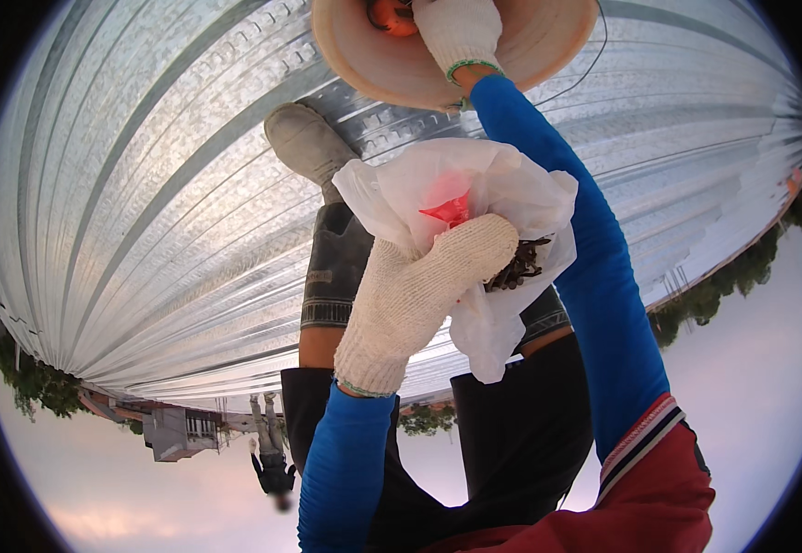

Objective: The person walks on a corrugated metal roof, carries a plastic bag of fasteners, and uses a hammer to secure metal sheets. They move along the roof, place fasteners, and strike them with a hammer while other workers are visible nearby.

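My left hand [419, 295], in a cream knitted glove, is closed on a white plastic bag [502, 170] held over my legs. A heap of dark, thin pieces [521, 265], like screws or nails, shows in the bag beside my thumb. Something bright red [449, 210] lies in its folds. My right hand [463, 35], gloved the same way, reaches into a pale, wide basin [364, 69]. It is beside an orange and black object [392, 17], perhaps a tool, cut off by the upper edge. My right fingers are out of sight, so their grip does not show.
Ribbed metal sheets [170, 175] spread all around under my boot [304, 138]. A thin dark cord [590, 69] hangs by the basin. Another person [272, 452] stands farther off at the lower left, near a grey building [175, 433]. Trees [732, 286] line the sheets' edge.
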`<action>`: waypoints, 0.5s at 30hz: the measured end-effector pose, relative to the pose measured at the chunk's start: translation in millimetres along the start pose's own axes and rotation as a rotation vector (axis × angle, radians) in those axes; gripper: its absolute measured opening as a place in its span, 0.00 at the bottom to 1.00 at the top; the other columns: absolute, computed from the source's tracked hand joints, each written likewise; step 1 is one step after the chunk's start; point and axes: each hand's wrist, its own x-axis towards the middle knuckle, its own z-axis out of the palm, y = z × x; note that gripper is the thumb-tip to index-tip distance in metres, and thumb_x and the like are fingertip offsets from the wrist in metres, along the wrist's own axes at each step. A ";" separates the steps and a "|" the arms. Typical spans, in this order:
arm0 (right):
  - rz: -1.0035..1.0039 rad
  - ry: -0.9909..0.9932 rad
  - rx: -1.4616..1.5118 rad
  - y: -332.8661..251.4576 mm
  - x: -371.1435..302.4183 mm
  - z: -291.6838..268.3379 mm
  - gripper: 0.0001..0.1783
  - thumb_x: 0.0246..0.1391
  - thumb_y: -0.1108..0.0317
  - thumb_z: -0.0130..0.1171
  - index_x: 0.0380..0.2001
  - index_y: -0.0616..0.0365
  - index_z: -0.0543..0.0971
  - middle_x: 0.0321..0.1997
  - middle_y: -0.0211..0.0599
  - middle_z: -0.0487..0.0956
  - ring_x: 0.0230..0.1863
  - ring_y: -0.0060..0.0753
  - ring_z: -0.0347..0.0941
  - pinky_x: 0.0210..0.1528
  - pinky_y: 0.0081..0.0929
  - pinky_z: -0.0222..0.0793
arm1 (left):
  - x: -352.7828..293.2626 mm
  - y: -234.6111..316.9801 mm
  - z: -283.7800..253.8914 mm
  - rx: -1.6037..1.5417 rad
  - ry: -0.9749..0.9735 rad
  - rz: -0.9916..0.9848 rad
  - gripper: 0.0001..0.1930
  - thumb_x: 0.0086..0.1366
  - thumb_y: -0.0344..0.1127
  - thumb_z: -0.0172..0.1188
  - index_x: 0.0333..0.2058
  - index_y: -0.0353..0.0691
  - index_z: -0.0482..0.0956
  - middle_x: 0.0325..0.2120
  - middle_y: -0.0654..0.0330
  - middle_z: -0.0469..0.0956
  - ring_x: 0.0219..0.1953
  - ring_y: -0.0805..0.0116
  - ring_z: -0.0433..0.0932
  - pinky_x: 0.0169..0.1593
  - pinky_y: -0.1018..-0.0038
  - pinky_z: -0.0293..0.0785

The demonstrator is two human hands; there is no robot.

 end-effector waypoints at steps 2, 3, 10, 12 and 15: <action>-0.047 0.080 0.021 5.5 -3.3 -3.7 0.13 0.61 0.59 0.61 0.35 0.56 0.87 0.37 0.52 0.87 0.44 0.58 0.84 0.51 0.51 0.79 | -0.9 2.2 -2.1 0.028 0.007 -0.014 0.20 0.72 0.38 0.70 0.58 0.37 0.79 0.48 0.60 0.85 0.47 0.73 0.82 0.51 0.74 0.80; -0.050 0.122 0.023 7.2 -5.9 -8.8 0.13 0.61 0.59 0.61 0.35 0.57 0.87 0.37 0.53 0.87 0.44 0.58 0.84 0.51 0.51 0.79 | -1.5 2.1 -3.1 0.026 0.013 -0.013 0.20 0.72 0.38 0.70 0.58 0.37 0.79 0.48 0.60 0.85 0.47 0.72 0.83 0.51 0.73 0.80; 0.185 -0.047 0.291 28.3 -13.7 -66.5 0.16 0.62 0.59 0.64 0.39 0.63 0.86 0.30 0.40 0.84 0.29 0.36 0.80 0.34 0.33 0.76 | -5.7 -6.1 -4.3 -0.011 0.055 -0.009 0.20 0.72 0.37 0.70 0.58 0.37 0.79 0.47 0.61 0.84 0.48 0.73 0.82 0.52 0.74 0.79; 0.307 -0.138 0.513 34.1 -15.8 -77.9 0.17 0.61 0.59 0.65 0.40 0.65 0.85 0.28 0.35 0.83 0.24 0.26 0.77 0.27 0.25 0.73 | -6.2 -6.1 -7.1 -0.008 0.064 -0.019 0.19 0.72 0.37 0.69 0.57 0.37 0.79 0.47 0.61 0.84 0.48 0.73 0.82 0.51 0.74 0.79; 0.338 -0.210 0.530 40.9 -18.5 -85.6 0.14 0.63 0.63 0.66 0.39 0.66 0.84 0.29 0.33 0.83 0.23 0.20 0.75 0.23 0.19 0.68 | -5.6 7.0 -2.5 -0.010 0.064 -0.015 0.18 0.73 0.36 0.68 0.56 0.36 0.80 0.47 0.61 0.84 0.47 0.73 0.81 0.51 0.73 0.79</action>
